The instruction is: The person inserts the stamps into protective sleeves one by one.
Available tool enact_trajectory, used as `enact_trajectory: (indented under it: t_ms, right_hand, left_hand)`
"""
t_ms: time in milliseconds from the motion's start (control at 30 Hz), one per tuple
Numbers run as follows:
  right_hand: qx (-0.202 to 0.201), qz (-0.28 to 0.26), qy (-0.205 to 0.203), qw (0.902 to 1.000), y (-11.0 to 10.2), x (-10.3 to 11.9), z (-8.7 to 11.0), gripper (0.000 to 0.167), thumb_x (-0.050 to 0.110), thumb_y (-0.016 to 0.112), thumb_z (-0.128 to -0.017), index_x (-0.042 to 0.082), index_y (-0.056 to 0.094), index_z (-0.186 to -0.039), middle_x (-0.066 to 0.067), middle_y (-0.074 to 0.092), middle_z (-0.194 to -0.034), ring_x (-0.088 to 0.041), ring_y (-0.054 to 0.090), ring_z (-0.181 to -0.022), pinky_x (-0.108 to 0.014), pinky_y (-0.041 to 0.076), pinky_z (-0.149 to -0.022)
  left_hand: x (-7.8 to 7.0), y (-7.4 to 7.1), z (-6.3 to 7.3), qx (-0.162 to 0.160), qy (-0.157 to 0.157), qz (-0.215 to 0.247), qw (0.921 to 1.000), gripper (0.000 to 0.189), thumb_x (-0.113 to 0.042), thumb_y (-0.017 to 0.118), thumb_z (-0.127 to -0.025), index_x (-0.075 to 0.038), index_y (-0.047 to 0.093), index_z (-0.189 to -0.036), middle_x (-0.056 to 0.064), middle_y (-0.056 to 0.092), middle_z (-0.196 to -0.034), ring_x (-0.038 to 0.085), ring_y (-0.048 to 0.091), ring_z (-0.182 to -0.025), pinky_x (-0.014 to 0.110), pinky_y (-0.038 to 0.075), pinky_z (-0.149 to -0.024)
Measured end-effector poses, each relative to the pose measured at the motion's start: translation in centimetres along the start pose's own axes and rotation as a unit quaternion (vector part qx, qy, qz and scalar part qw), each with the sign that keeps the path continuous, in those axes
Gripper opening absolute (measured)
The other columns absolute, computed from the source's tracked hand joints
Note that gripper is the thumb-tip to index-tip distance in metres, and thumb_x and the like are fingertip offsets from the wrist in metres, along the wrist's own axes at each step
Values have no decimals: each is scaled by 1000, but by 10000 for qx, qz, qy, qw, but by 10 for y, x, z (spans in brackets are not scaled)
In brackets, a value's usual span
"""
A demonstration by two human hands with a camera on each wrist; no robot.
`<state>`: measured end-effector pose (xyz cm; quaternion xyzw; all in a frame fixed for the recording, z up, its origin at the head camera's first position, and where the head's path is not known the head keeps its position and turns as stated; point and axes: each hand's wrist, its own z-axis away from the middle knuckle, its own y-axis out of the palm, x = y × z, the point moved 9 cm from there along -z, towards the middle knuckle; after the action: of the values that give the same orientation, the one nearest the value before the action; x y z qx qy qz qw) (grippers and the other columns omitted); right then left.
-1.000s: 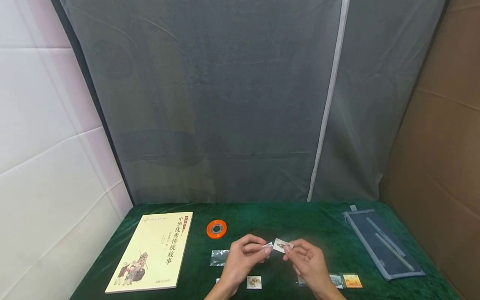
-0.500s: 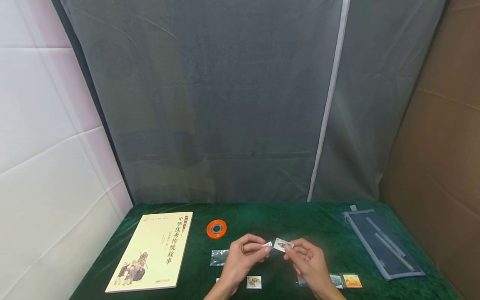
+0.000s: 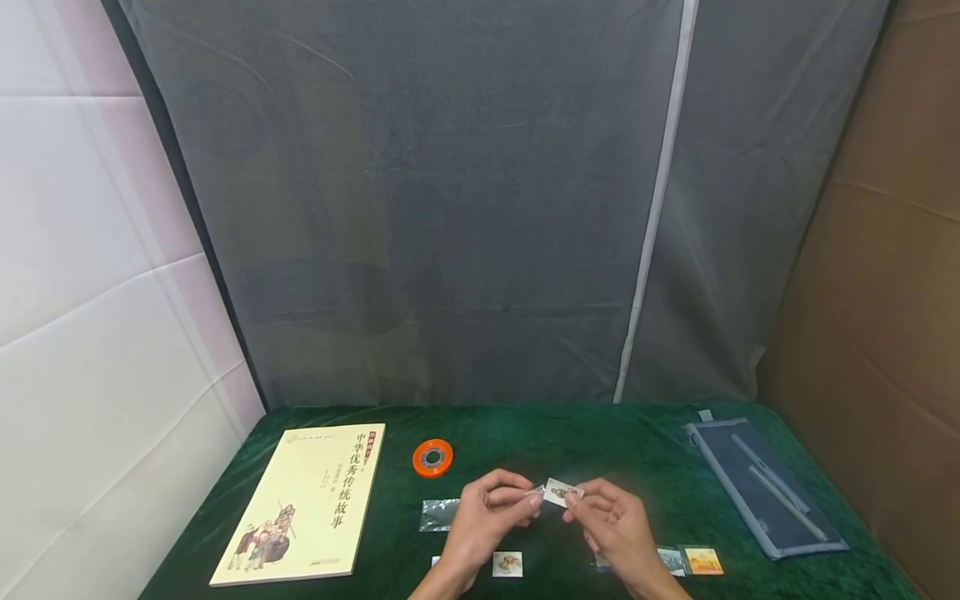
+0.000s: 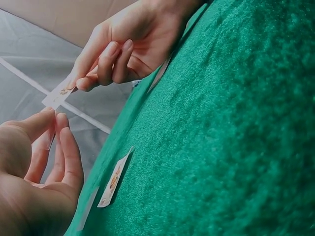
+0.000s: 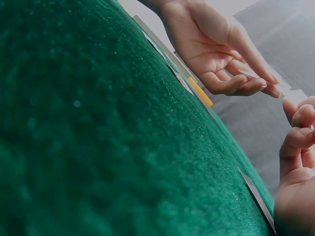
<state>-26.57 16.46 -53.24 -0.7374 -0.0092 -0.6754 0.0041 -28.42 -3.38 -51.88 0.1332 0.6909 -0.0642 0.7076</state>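
- loose stamps (image 3: pixel 507 564) are lying along the bottom edge of the head view, on the green cloth (image 3: pixel 645 454)
- just above them the left hand (image 3: pixel 480 521) is pinching a small clear sleeve (image 3: pixel 535 492), and the right hand (image 3: pixel 618 525) is pinching a stamp (image 3: pixel 561 492), corner nearly meeting the sleeve, lower centre of frame
- I'm guessing the stamp could be catching on the sleeve mouth and creasing if it's going in crooked, or slipping from such a light pinch
- further back, an orange tape roll (image 3: pixel 432 457), a book (image 3: pixel 307 500) lower left and a grey pouch (image 3: pixel 765 487) lower right are just sitting there
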Motion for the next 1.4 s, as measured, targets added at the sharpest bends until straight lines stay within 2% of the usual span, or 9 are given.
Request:
enact_trajectory:
  t_ms: [233, 367, 667, 933, 1100, 1400]
  right_hand:
    - [-82, 109, 158, 9998, -1, -2, 1, 25, 26, 80, -100, 4, 73, -108, -17, 79, -87, -6, 49, -48, -21, 43, -45]
    - [-68, 63, 114, 9999, -1, -1, 1, 23, 24, 80, -100, 3, 73, -108, -21, 79, -88, -6, 48, -48, -21, 42, -45]
    - [228, 16, 8, 9997, 4, 0, 1, 19, 18, 77, -102, 1, 70, -108, -10, 81, -84, -5, 48, -46, -20, 42, -43]
    - [442, 7, 101, 9990, 6, -2, 1, 22, 19, 78, -101, -1, 71, -108, -11, 81, -85, -6, 50, -47, -20, 43, -44]
    - [532, 58, 101, 9985, 7, -1, 2, 21, 20, 78, -101, 0, 72, -106, -13, 81, -85, -6, 50, -47, -20, 43, -43]
    - [582, 94, -113, 9982, 7, 2, 3, 20, 18, 77, -102, -2, 71, -103, -14, 80, -83, -5, 51, -46, -23, 44, -41]
  left_hand:
    - [1, 1, -1, 47, -4, 38, 10000, 38, -21, 87, -93, 2, 71, -119, 26, 81, -110, 17, 80, -87, 31, 65, -80]
    - [1, 1, 0, 40, -18, 23, 10000, 37, -22, 88, -93, 1, 72, -118, 24, 82, -109, 18, 81, -87, 30, 65, -80]
    - [0, 1, 0, 80, 23, 62, 9999, 35, -20, 86, -95, 1, 72, -118, 26, 81, -110, 15, 80, -86, 30, 65, -79]
    - [-1, 2, 2, 73, -10, -54, 10000, 34, -23, 85, -96, -1, 73, -118, 12, 84, -103, 14, 79, -84, 29, 65, -77]
    - [0, 3, 2, 117, -15, -46, 9999, 33, -22, 86, -95, -1, 75, -118, 10, 84, -103, 12, 78, -82, 28, 64, -76]
    - [-2, 2, 2, 102, -6, -251, 9996, 28, -24, 84, -97, -4, 77, -114, 19, 83, -103, 14, 78, -82, 28, 64, -76]
